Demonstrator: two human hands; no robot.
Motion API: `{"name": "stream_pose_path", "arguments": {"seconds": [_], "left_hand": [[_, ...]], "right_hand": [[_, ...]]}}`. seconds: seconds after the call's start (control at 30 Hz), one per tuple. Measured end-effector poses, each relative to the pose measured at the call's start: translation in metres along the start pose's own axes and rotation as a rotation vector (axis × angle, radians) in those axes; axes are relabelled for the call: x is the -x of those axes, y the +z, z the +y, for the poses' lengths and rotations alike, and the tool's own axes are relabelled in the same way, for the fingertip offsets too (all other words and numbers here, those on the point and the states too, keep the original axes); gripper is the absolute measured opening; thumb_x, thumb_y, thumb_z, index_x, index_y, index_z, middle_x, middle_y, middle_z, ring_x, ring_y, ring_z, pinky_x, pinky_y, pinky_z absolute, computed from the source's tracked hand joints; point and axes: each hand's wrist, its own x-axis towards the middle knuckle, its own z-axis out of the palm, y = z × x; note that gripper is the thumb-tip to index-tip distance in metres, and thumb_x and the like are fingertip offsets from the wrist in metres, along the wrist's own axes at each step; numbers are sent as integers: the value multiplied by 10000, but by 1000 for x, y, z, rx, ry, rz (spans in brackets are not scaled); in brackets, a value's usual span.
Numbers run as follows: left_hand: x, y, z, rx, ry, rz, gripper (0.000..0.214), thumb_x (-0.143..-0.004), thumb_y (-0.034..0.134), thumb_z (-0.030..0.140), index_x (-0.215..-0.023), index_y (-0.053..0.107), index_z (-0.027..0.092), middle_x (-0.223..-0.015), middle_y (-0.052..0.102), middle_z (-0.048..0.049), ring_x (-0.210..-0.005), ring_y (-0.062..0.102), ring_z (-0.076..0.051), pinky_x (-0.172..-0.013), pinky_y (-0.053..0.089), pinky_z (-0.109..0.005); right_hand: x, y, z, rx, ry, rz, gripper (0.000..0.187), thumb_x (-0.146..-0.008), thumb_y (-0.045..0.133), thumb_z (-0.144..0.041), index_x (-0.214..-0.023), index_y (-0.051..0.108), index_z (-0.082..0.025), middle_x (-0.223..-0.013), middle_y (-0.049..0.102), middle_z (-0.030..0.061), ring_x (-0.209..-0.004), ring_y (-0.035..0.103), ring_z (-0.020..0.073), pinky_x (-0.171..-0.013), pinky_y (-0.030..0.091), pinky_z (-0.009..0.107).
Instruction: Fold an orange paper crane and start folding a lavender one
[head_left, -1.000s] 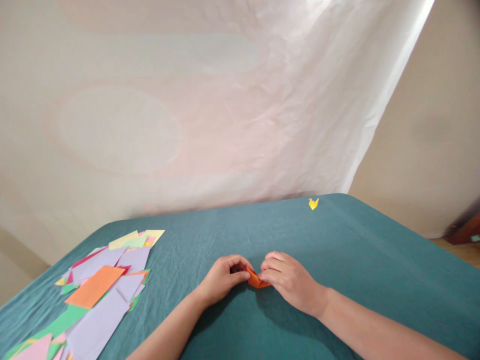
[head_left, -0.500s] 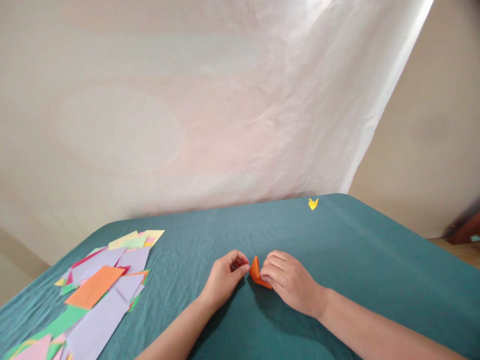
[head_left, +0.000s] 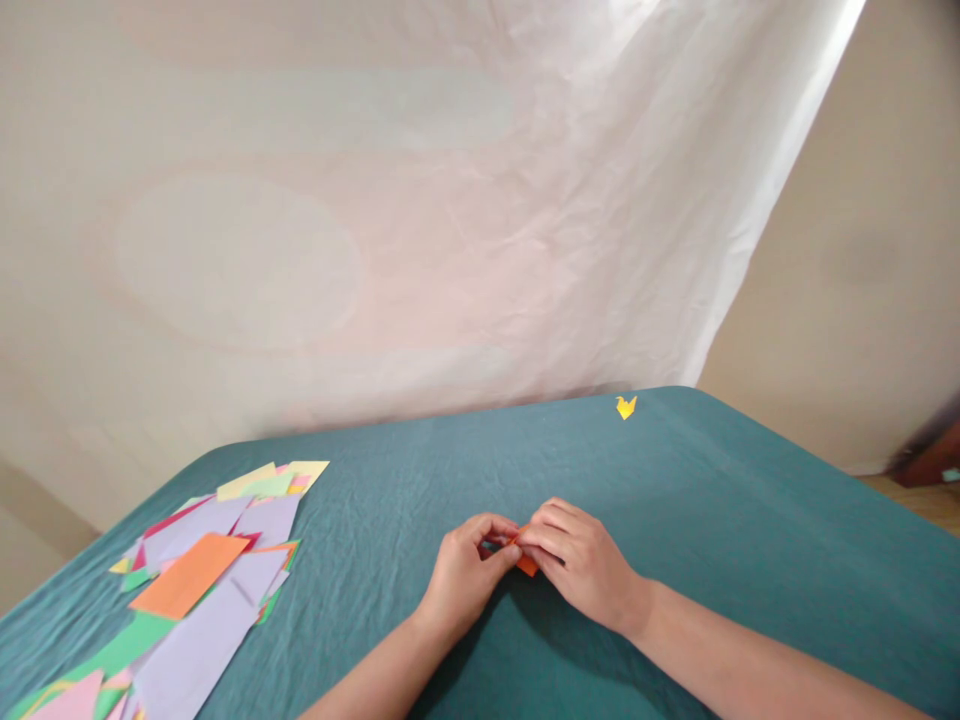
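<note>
A small folded piece of orange paper (head_left: 528, 566) is held between both hands, just above the green cloth near the middle. My left hand (head_left: 472, 565) pinches its left side between thumb and fingers. From the right, my right hand (head_left: 577, 550) grips it with bent fingers. Most of the paper is hidden behind the fingertips; a lower corner and a thin upper edge show.
Loose coloured paper sheets lie in an overlapping pile on the left, with an orange sheet (head_left: 191, 575) and a lilac sheet (head_left: 202, 650) on top. A yellow origami crane (head_left: 625, 407) stands at the far edge of the green-covered table (head_left: 750, 520). A pale sheet (head_left: 450, 250) hangs behind.
My left hand has moved right and closed on the orange paper. The paper is now lower and more covered by fingers. My right hand has barely moved.
</note>
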Motion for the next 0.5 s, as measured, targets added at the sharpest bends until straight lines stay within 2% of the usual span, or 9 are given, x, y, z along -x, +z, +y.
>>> {"name": "stream_pose_path", "arguments": {"seconds": [0.3, 0.5], "left_hand": [[-1, -3, 3, -55, 44, 49, 119, -820, 554, 180, -776, 663, 195, -887, 709, -18, -822, 643, -171, -732, 480, -257], [-3, -5, -1, 12, -1, 51, 109, -826, 560, 204, -794, 661, 176, -901, 710, -47, -828, 652, -180, -745, 497, -266]], "right_hand": [[0, 2, 1, -22, 108, 27, 153, -903, 552, -152, -1034, 610, -206, -884, 629, 45, -833, 564, 195, -744, 470, 334], [2, 0, 4, -2, 103, 13, 98, -917, 545, -210, -935, 642, -212, -885, 602, 48, -835, 559, 184, -726, 471, 312]]}}
